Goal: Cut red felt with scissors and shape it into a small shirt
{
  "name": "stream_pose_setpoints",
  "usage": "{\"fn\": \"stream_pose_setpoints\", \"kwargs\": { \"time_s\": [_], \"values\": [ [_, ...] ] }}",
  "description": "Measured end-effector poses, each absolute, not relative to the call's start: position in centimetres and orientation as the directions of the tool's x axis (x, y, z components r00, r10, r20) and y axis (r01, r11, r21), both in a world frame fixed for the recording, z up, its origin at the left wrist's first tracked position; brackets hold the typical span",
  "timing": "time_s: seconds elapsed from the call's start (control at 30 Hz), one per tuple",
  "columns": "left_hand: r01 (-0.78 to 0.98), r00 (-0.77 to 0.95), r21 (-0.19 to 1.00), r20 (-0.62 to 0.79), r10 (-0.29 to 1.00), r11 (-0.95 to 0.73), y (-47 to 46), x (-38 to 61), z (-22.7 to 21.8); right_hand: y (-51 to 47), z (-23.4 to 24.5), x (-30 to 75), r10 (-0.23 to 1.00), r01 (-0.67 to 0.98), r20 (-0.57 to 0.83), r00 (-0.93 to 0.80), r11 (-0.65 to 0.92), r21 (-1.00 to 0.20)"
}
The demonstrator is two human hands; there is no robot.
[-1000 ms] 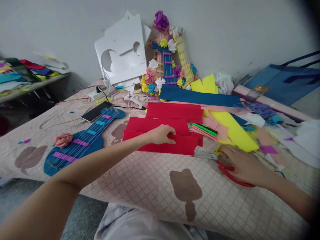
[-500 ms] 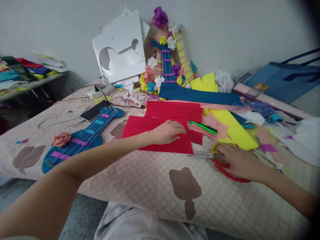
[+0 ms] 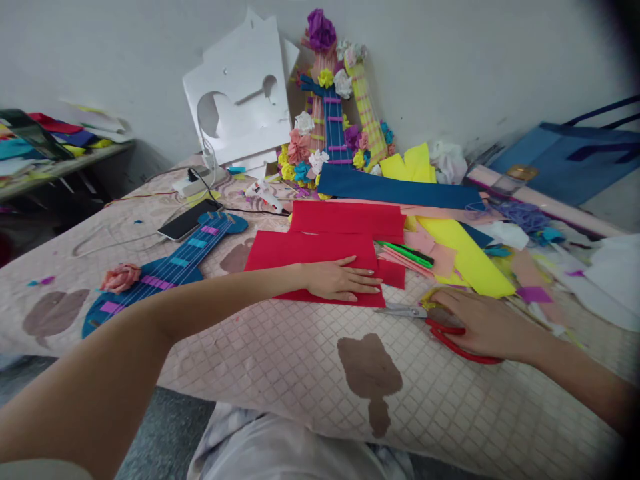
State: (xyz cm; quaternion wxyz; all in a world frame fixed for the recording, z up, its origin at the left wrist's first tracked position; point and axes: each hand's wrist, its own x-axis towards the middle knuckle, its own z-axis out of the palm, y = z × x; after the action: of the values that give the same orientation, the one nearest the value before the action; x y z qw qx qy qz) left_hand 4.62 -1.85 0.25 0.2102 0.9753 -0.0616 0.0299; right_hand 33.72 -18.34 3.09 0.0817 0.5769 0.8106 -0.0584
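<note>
A red sheet [image 3: 285, 248] lies flat on the patterned tablecloth in front of me. Fingers stretched out, my left hand [image 3: 336, 280] rests flat on the sheet's right part. To the right, my right hand [image 3: 473, 323] is closed on a pair of scissors [image 3: 445, 332] with red and yellow handles. Their metal blades point left, with the tips close to the sheet's lower right corner. Behind the sheet is a second red piece [image 3: 347, 220]. A small red scrap [image 3: 391, 274] and green and black pens [image 3: 407, 253] are close to its right edge.
A blue toy guitar [image 3: 175, 263] with a pink paper rose lies at left beside a phone [image 3: 189, 220]. A glue gun [image 3: 265, 195] and power strip [image 3: 200, 181] are behind. Decorated guitars [image 3: 337, 127] lean on the wall. Yellow sheets [image 3: 465, 257] and scraps cover the right side.
My left hand has gone from curled fingers to lying flat on the red sheet, a little lower. My right hand stays on the scissors almost unmoved.
</note>
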Motion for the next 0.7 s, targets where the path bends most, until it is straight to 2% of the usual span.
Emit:
{"fn": "stream_pose_setpoints", "kwargs": {
  "time_s": [0.23,0.47,0.7],
  "values": [
    [-0.142,0.990,0.393,0.077,-0.121,-0.908,-2.10,4.81,0.98,-18.49,2.84,33.97,0.922,0.937,-0.188,-0.338,0.348,0.019],
    [-0.089,0.996,0.480,0.044,-0.077,-0.873,-1.86,4.90,0.34,-18.76,3.27,33.38,0.926,0.934,-0.193,-0.323,0.345,0.089],
    [-0.135,0.991,0.403,0.068,-0.118,-0.905,-1.75,4.87,0.09,-19.06,3.04,33.58,0.933,0.926,-0.190,-0.306,0.338,0.166]
  ]
}}
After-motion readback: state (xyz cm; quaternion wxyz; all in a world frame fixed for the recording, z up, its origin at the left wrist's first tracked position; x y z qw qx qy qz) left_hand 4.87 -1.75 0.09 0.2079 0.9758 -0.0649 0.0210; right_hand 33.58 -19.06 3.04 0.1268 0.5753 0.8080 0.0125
